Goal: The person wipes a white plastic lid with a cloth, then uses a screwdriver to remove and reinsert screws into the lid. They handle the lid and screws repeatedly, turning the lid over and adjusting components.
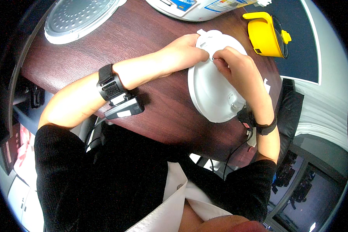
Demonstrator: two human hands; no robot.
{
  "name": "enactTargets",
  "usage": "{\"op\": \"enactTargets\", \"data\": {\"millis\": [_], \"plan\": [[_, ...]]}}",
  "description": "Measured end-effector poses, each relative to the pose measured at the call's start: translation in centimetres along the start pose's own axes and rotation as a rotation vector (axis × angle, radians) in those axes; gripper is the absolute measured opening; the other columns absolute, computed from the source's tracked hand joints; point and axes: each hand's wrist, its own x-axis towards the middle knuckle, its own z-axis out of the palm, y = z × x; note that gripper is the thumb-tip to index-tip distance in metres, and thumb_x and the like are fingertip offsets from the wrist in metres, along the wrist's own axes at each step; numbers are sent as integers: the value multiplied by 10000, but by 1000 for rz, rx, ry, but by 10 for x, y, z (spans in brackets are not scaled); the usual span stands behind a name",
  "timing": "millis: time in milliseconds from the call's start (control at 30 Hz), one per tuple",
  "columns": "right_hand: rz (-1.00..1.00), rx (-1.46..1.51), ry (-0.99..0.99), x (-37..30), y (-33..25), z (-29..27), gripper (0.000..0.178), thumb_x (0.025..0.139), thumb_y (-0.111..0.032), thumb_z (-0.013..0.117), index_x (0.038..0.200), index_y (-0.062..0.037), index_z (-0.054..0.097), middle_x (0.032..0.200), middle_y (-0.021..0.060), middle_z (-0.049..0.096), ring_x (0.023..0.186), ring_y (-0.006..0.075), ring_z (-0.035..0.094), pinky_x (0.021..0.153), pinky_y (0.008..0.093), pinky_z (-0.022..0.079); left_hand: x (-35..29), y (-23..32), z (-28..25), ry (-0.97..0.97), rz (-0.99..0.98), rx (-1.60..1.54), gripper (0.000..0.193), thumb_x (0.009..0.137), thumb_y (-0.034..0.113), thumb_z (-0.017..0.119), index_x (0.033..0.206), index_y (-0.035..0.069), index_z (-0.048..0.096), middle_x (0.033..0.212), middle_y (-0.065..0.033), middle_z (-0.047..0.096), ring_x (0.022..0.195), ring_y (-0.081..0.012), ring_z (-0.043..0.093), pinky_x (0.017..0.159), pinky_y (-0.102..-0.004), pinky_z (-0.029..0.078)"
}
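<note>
White shell: the rounded white plastic shell [207, 87] lies hollow side up over the brown table [154, 102], small fittings along its rim.
Left hand: the left hand [187, 50] is clamped on the shell's far left rim, thumb over the inner face.
Right hand: the right hand [239, 69] is over the shell's right half, finger and thumb drawn together beside a tiny dark piece [213, 58]; whether they grip it, I cannot tell.
Gap: the hands are near each other over the shell's far part.
Yellow container: the yellow container [261, 36], with a handle, is right of the shell and farther off.
White appliance: the labelled white appliance [193, 14] is beyond the shell.
Grey disc: the dimpled grey disc [79, 16] is well left of the shell.
</note>
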Motion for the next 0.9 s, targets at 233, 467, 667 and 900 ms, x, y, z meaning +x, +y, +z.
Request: {"op": "enactTargets", "data": {"millis": [233, 467, 667, 900], "plan": [[11, 10, 12, 0, 1, -3, 71, 830, -100, 624, 878, -47, 625, 830, 141, 630, 747, 335, 640, 667, 402, 518, 0, -2, 1, -1, 7, -39, 356, 840, 47, 531, 1186, -33, 550, 1069, -90, 640, 979, -152, 590, 895, -291, 458], [-11, -10, 19, 1, -2, -2, 70, 828, -97, 619, 873, -43, 625, 832, 134, 631, 748, 337, 635, 657, 401, 515, 1, -3, 1, 8, 5, -24, 348, 845, 54, 538, 1181, -33, 556, 1072, -88, 643, 978, -151, 593, 897, -292, 458], [-22, -36, 21, 0, -2, 0, 68, 835, -108, 619, 862, -45, 624, 829, 131, 626, 738, 339, 634, 661, 410, 513, 0, -2, 1, 7, 9, -22, 347, 838, 57, 548, 1175, -27, 561, 1067, -81, 644, 972, -148, 593, 881, -289, 464], [2, -145, -9, 0, -3, 2, 109, 850, -153, 620, 851, -44, 616, 828, 125, 627, 736, 336, 637, 658, 416, 517, 1, -3, 0, 6, 9, 12, 337, 821, 61, 540, 1145, -25, 581, 1052, -92, 649, 966, -161, 599, 873, -299, 461]]}}
